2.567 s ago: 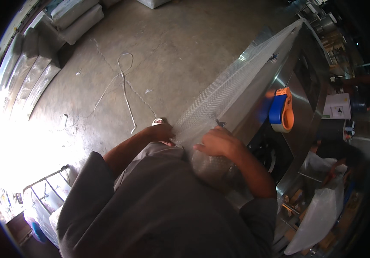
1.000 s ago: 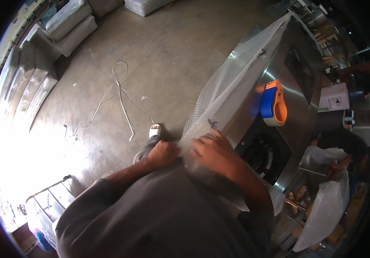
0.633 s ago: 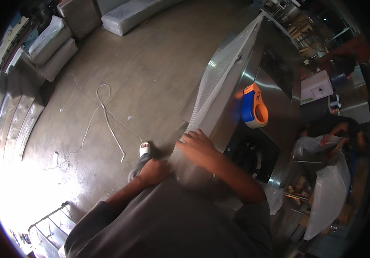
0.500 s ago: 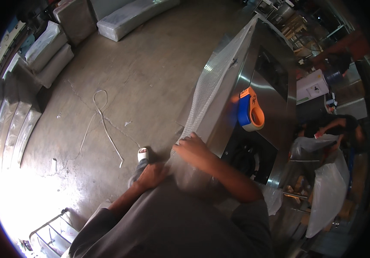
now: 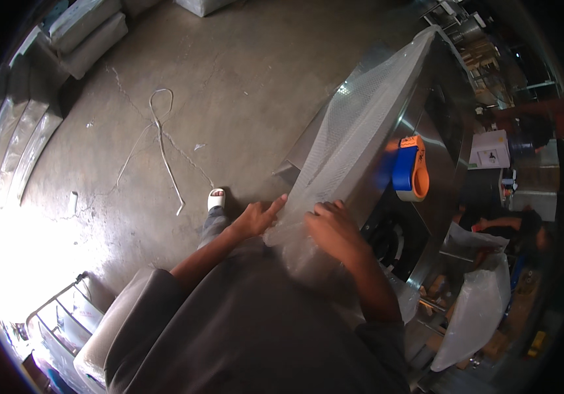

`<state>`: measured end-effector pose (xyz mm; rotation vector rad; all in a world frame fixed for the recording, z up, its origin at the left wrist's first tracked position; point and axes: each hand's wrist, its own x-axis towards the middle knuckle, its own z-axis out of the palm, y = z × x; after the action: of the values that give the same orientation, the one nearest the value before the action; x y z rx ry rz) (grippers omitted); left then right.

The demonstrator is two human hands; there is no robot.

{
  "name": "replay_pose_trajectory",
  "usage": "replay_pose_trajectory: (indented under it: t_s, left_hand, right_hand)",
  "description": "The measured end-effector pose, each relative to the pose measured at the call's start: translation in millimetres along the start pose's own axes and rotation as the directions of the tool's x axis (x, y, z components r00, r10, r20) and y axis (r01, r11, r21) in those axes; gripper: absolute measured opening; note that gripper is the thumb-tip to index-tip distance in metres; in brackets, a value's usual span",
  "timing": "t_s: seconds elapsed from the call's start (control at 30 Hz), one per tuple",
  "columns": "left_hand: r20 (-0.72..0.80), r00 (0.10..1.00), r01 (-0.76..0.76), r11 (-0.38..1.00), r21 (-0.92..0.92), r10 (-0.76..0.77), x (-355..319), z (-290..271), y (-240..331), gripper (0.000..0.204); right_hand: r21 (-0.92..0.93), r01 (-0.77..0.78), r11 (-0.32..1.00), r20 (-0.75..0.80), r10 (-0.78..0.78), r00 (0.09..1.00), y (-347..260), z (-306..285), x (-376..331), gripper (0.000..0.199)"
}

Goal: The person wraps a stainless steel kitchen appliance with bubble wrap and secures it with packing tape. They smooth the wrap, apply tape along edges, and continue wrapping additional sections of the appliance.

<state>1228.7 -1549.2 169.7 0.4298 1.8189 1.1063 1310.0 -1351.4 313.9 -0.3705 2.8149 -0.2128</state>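
A sheet of clear bubble wrap point(image 5: 341, 131) runs along the side of a stainless-steel stove point(image 5: 449, 148) and bunches up at its near corner. My right hand point(image 5: 334, 230) is closed over the wrap at that corner, fingers curled into the plastic. Just left of it, my left hand point(image 5: 252, 220) is beside the wrap's edge, index finger stretched out toward it and the other fingers partly curled. On the steel top rests a blue and orange tape dispenser point(image 5: 410, 169), close to a black burner point(image 5: 387, 240).
A white strap point(image 5: 164, 144) lies looped on the concrete floor. Plastic-wrapped panels point(image 5: 22, 138) lean at the far left. A pale roll point(image 5: 108, 328) and a metal rack point(image 5: 65, 315) are at lower left. On the right, another person's arm point(image 5: 501, 224) shows near plastic sheeting point(image 5: 475, 308).
My left hand has risen and moved right toward the wrap, its index finger now extended. My right hand has shifted right with the plastic. The view has turned, moving the stove rightward.
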Motion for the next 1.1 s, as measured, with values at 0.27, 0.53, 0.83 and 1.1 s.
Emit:
replay_pose_trajectory:
  t_s: [0.27, 0.53, 0.83, 1.1]
  left_hand:
    - [-0.176, 0.951, -0.176, 0.911, 0.373, 0.256, 14, -3, -26, 0.019]
    - [-0.302, 0.952, 0.042, 0.958, 0.283, 0.047, 13, -22, -24, 0.032]
    - [-0.251, 0.889, -0.336, 0.918, 0.213, 0.383, -19, -36, -40, 0.038]
    - [-0.182, 0.957, 0.108, 0.86, -0.499, -0.226, 11, -32, -83, 0.055]
  right_hand:
    - [-0.004, -0.018, 1.0, -0.028, 0.017, 0.999, -5, 3, 7, 0.005]
    - [0.05, -0.056, 0.997, -0.111, 0.061, 0.992, -6, 3, 3, 0.01]
    - [0.105, -0.006, 0.994, -0.188, 0.025, 0.982, 1, 14, 42, 0.011]
    - [0.323, 0.002, 0.946, -0.206, 0.068, 0.976, -11, 5, 34, 0.03]
